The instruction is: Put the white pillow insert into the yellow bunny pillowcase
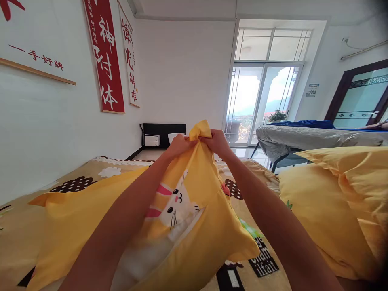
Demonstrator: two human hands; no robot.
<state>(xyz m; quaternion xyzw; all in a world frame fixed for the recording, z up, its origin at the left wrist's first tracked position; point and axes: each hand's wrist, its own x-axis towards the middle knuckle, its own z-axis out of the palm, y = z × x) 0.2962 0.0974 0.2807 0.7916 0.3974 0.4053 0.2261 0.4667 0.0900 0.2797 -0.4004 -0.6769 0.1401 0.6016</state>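
Note:
A yellow pillowcase printed with a white rabbit lies over a pillow on the bed in front of me. Its far corner is lifted up. My left hand and my right hand both pinch that raised corner, side by side, at arm's length. A white pillow shows through the case's opening near my left forearm.
A second yellow pillow lies on the right of the patterned bedsheet. A grey-covered table stands beyond the bed at the right. A black low cabinet sits against the far wall, beside glass balcony doors.

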